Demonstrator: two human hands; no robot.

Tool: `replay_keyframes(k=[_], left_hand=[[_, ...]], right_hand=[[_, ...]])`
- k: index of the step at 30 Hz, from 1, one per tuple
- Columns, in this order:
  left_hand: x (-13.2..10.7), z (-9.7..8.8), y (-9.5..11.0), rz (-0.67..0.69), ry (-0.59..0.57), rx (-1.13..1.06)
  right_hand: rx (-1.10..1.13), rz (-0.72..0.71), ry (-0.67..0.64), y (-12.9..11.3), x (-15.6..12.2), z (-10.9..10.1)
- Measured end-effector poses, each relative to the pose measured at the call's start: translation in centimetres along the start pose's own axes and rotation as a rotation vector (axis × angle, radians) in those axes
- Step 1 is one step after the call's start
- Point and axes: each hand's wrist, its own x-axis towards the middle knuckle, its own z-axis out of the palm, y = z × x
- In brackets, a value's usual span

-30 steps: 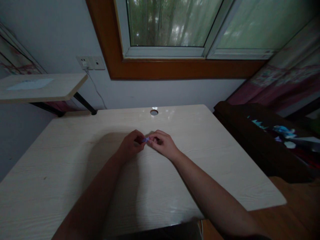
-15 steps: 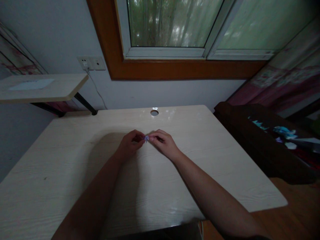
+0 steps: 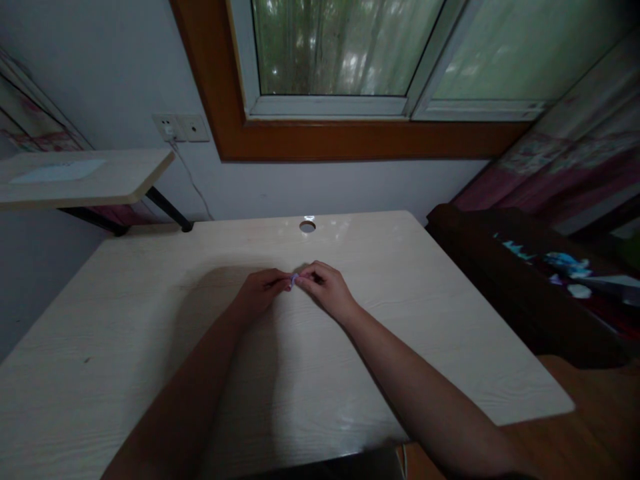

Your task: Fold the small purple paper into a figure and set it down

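My left hand (image 3: 261,291) and my right hand (image 3: 324,289) meet over the middle of a pale wooden desk (image 3: 150,333). Between their fingertips sits a tiny pale purple piece (image 3: 294,279), pinched from both sides. It looks like folded paper, but it is too small to name for sure. Both hands have their fingers curled and closed, and most of the piece is hidden by them.
A round cable hole (image 3: 307,226) lies at the desk's far edge below a wood-framed window (image 3: 350,80). A small side table (image 3: 80,175) stands at the left, beside a wall socket (image 3: 181,127). A dark bed frame (image 3: 525,280) with scattered items borders the right.
Both hands stayed together at the same spot. The fingers shifted slightly around the purple piece, which now shows less than a second ago.
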Motion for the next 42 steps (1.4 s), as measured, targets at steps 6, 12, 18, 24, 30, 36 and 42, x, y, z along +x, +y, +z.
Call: replay_keyframes(k=[6,12,18,24,30,36,42], left_hand=[[0.0,0.1,0.0,-0.041,0.018,0.035],[0.0,-0.1,0.3,-0.033,-0.011,0.102],[0.0,0.4,0.1,0.019,-0.007,0.191],[-0.1,0.5,0.3,0.071,0.017,0.264],[-0.1,0.7,0.2,0.033,0.009,0.238],[0.1,1.0,0.2,-0.044,0.014,0.140],[0.1,1.1,0.1,-0.094,0.006,0.135]], right_hand=[[-0.008,-0.023,-0.012,-0.1,-0.1,0.1],[-0.008,-0.064,-0.031,-0.3,-0.1,0.1],[-0.018,-0.063,-0.014,-0.4,-0.1,0.1],[-0.027,-0.052,-0.031,-0.5,-0.2,0.1],[-0.027,-0.080,-0.032,-0.5,-0.2,0.4],[-0.026,-0.037,0.000,-0.5,-0.2,0.5],[0.016,0.015,0.031,-0.6,-0.1,0.5]])
